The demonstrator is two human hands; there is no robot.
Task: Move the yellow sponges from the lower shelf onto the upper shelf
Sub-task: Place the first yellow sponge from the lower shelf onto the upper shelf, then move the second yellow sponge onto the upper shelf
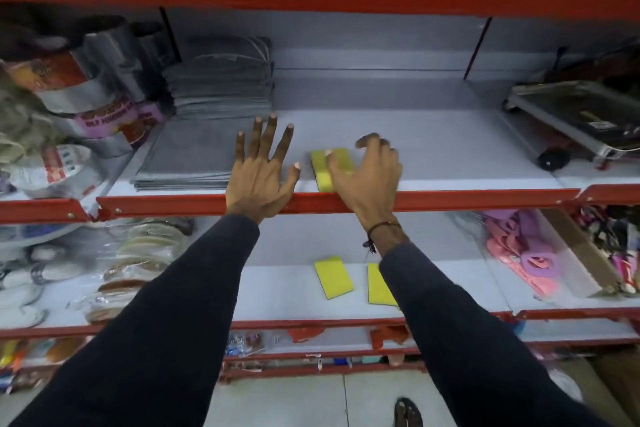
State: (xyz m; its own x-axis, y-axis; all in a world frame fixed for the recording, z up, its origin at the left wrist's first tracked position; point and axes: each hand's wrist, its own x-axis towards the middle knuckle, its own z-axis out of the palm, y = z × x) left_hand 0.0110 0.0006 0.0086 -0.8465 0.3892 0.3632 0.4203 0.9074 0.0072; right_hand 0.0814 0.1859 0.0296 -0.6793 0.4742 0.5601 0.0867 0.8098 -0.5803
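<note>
One yellow sponge (323, 166) lies flat near the front of the upper shelf (485, 198). My right hand (367, 177) hovers over its right part with fingers apart and curled, the thumb resting on top of it. My left hand (263, 170) is spread flat and empty just left of that sponge, palm over the red shelf edge. On the lower shelf (311, 322) lie two more yellow sponges: one (334, 277) in full view, the other (379, 284) partly hidden behind my right forearm.
Grey folded cloths (204, 152) are stacked on the upper shelf to the left, with foil packets (69, 80) beyond. A black tray-like item (575, 114) stands at the right. The lower shelf holds bagged pads (138, 253) on the left and pink items (519, 253) on the right.
</note>
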